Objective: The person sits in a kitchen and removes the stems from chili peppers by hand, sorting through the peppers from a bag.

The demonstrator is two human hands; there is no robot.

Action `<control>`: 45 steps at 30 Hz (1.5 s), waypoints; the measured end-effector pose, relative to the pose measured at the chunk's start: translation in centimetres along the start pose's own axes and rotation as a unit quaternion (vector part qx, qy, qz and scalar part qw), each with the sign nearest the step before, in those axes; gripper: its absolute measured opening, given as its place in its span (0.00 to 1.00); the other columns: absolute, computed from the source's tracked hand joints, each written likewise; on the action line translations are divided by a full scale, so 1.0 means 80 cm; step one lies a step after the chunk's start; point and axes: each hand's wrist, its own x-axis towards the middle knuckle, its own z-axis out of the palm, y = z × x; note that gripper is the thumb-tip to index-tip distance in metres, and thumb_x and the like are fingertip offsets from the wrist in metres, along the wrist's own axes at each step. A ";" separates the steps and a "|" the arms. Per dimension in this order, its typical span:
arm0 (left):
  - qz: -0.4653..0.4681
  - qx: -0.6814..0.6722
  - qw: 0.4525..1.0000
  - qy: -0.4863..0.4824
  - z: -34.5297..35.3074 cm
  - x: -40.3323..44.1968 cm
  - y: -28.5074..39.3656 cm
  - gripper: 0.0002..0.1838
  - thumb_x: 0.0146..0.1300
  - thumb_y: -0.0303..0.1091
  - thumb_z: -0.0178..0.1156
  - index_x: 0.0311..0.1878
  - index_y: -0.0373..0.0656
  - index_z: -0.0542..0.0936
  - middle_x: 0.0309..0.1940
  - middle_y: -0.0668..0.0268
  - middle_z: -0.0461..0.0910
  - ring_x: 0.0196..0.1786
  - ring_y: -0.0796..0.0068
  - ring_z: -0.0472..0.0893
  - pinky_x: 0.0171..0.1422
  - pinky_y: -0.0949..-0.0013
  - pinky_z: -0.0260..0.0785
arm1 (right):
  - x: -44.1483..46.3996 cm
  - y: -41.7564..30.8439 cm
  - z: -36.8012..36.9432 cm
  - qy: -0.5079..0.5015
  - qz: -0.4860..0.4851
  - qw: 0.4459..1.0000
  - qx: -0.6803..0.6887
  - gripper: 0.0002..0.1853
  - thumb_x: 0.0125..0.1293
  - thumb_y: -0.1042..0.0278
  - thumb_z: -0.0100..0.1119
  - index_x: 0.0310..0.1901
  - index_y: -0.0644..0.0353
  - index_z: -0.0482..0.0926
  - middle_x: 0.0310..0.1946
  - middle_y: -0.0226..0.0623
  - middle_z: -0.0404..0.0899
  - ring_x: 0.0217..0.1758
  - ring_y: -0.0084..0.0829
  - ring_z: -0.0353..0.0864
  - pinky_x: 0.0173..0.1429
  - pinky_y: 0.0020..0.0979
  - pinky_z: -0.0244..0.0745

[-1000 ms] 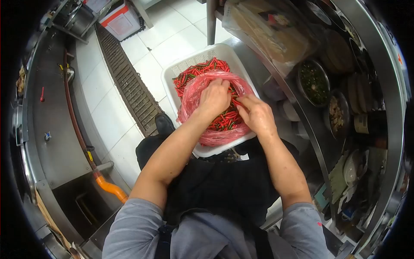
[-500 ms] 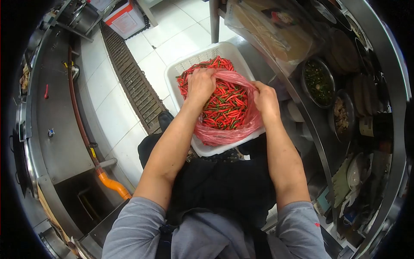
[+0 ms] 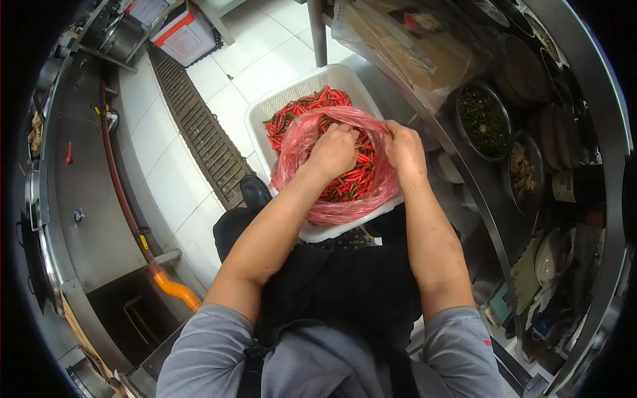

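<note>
A crinkled pink plastic bag point(image 3: 300, 132) lies open in a white perforated basket point(image 3: 255, 127), full of red chili peppers point(image 3: 352, 186) with some green among them. More loose chilies lie beyond the bag, at the basket's far side. My left hand point(image 3: 337, 152) is inside the bag's mouth, its fingers curled down against the chilies; the fingertips and anything in them are hidden. At the bag's right side, my right hand point(image 3: 405, 149) pinches the rim and holds it up.
A floor drain grate point(image 3: 199, 126) runs along the white tiles to the left. Beyond it stands a steel counter with an orange pipe point(image 3: 174, 286). To the right, a steel shelf holds a bowl of chopped greens point(image 3: 483, 123) and another bowl point(image 3: 523, 169).
My left hand has let go of the bag's far left rim and moved right and down into the bag. The freed rim now stands up over the loose chilies. My right hand keeps its grip.
</note>
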 end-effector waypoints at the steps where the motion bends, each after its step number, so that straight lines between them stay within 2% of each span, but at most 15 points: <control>1: -0.001 -0.001 1.000 -0.001 0.010 -0.003 0.001 0.19 0.50 0.28 0.62 0.48 0.38 0.80 0.48 0.53 0.79 0.54 0.51 0.76 0.59 0.57 0.70 | -0.001 -0.003 -0.002 -0.005 0.002 1.000 0.013 0.11 0.60 0.71 0.57 0.45 0.58 0.81 0.38 0.50 0.82 0.44 0.53 0.80 0.50 0.48 0.75; 3: 0.035 0.008 0.994 0.102 0.024 -0.007 0.013 0.22 0.49 0.30 0.64 0.51 0.40 0.79 0.51 0.56 0.77 0.57 0.53 0.74 0.60 0.55 0.70 | -0.001 -0.008 -0.004 -0.003 -0.008 1.000 0.021 0.12 0.60 0.71 0.57 0.45 0.57 0.82 0.38 0.50 0.82 0.44 0.53 0.80 0.50 0.48 0.75; 8: 0.009 0.029 0.994 0.104 0.046 -0.005 0.017 0.18 0.51 0.29 0.60 0.48 0.40 0.79 0.52 0.58 0.76 0.58 0.57 0.73 0.56 0.54 0.72 | -0.006 -0.009 -0.005 0.008 -0.044 0.998 0.041 0.12 0.59 0.73 0.57 0.45 0.56 0.82 0.38 0.50 0.82 0.44 0.53 0.80 0.50 0.49 0.75; 13: 0.031 0.007 0.994 0.100 0.044 0.003 0.010 0.13 0.50 0.27 0.58 0.42 0.40 0.81 0.47 0.56 0.78 0.55 0.55 0.75 0.54 0.55 0.74 | -0.007 -0.010 -0.009 -0.010 -0.040 0.998 0.038 0.12 0.59 0.74 0.57 0.45 0.57 0.82 0.38 0.51 0.81 0.44 0.53 0.80 0.49 0.49 0.74; 21: 0.002 0.038 0.991 0.130 0.047 -0.006 0.022 0.16 0.51 0.28 0.59 0.47 0.43 0.80 0.50 0.56 0.76 0.55 0.55 0.73 0.52 0.52 0.68 | -0.006 -0.014 -0.008 -0.013 -0.032 0.999 0.039 0.11 0.60 0.74 0.56 0.44 0.56 0.82 0.37 0.52 0.81 0.45 0.54 0.79 0.49 0.50 0.74; 24: 0.028 0.032 0.991 0.131 0.047 -0.007 0.018 0.15 0.51 0.26 0.58 0.45 0.42 0.80 0.46 0.56 0.77 0.53 0.55 0.75 0.51 0.53 0.70 | -0.007 -0.012 -0.008 -0.017 -0.039 0.998 0.041 0.12 0.60 0.73 0.55 0.45 0.55 0.82 0.37 0.52 0.81 0.45 0.54 0.79 0.50 0.50 0.74; 26: 0.021 0.007 0.997 0.071 0.040 -0.010 0.013 0.16 0.50 0.24 0.57 0.45 0.41 0.79 0.44 0.57 0.78 0.52 0.55 0.76 0.53 0.54 0.71 | -0.006 -0.013 -0.009 -0.017 -0.040 0.998 0.046 0.12 0.61 0.73 0.55 0.45 0.55 0.82 0.37 0.52 0.81 0.45 0.54 0.79 0.50 0.50 0.74; 29: 0.028 0.005 0.997 0.067 0.024 -0.023 0.005 0.14 0.50 0.24 0.57 0.43 0.40 0.79 0.37 0.55 0.79 0.47 0.53 0.78 0.52 0.54 0.72 | -0.006 -0.014 -0.011 -0.025 -0.018 0.998 0.051 0.13 0.61 0.73 0.55 0.46 0.55 0.82 0.38 0.53 0.81 0.45 0.54 0.79 0.51 0.49 0.74; 33: 0.025 -0.011 0.999 0.028 -0.009 -0.041 -0.004 0.13 0.50 0.23 0.57 0.42 0.39 0.79 0.36 0.53 0.80 0.45 0.51 0.79 0.52 0.53 0.72 | -0.006 -0.013 -0.011 -0.023 -0.018 0.999 0.039 0.13 0.60 0.74 0.55 0.46 0.56 0.82 0.38 0.53 0.81 0.45 0.54 0.80 0.51 0.49 0.74; 35: -0.012 0.020 0.988 -0.153 -0.019 -0.052 -0.018 0.12 0.51 0.24 0.57 0.41 0.38 0.79 0.38 0.52 0.81 0.46 0.49 0.79 0.52 0.52 0.72 | -0.006 -0.010 -0.013 -0.019 -0.024 0.999 0.039 0.13 0.60 0.74 0.55 0.46 0.56 0.82 0.38 0.53 0.81 0.45 0.54 0.80 0.51 0.49 0.74; 37: -0.045 0.032 0.979 -0.196 -0.043 -0.058 -0.010 0.13 0.51 0.23 0.57 0.42 0.37 0.79 0.42 0.50 0.80 0.49 0.50 0.79 0.54 0.52 0.71 | -0.006 -0.009 -0.013 -0.025 -0.021 0.999 0.031 0.13 0.59 0.74 0.55 0.45 0.56 0.82 0.38 0.53 0.81 0.45 0.54 0.80 0.51 0.50 0.74; 39: 0.043 -0.042 0.992 -0.107 -0.056 -0.062 -0.008 0.14 0.50 0.22 0.58 0.43 0.36 0.79 0.42 0.48 0.80 0.50 0.50 0.78 0.56 0.53 0.71 | -0.005 -0.011 -0.010 -0.017 -0.030 0.999 0.036 0.13 0.59 0.75 0.55 0.45 0.56 0.82 0.37 0.53 0.81 0.45 0.54 0.80 0.50 0.50 0.74; 40: 0.044 -0.042 0.992 -0.109 -0.053 -0.057 -0.011 0.14 0.50 0.22 0.58 0.43 0.36 0.79 0.42 0.48 0.80 0.50 0.50 0.78 0.56 0.53 0.71 | -0.005 -0.013 -0.008 -0.010 -0.043 0.998 0.039 0.12 0.59 0.75 0.55 0.44 0.57 0.82 0.37 0.53 0.81 0.44 0.54 0.80 0.50 0.50 0.74; 43: 0.061 -0.065 0.996 0.007 -0.022 -0.023 -0.031 0.17 0.50 0.24 0.58 0.46 0.34 0.79 0.44 0.44 0.78 0.51 0.47 0.77 0.58 0.53 0.70 | -0.006 -0.018 -0.001 -0.009 -0.046 0.998 0.048 0.12 0.59 0.75 0.55 0.44 0.57 0.82 0.36 0.53 0.81 0.44 0.54 0.80 0.50 0.50 0.74; 45: 0.039 0.010 0.996 0.084 -0.002 -0.008 -0.038 0.21 0.50 0.25 0.58 0.51 0.34 0.76 0.47 0.47 0.77 0.56 0.45 0.74 0.59 0.50 0.69 | -0.009 -0.023 -0.004 -0.009 -0.048 0.998 0.046 0.12 0.59 0.75 0.55 0.44 0.57 0.82 0.36 0.53 0.81 0.44 0.54 0.80 0.49 0.50 0.74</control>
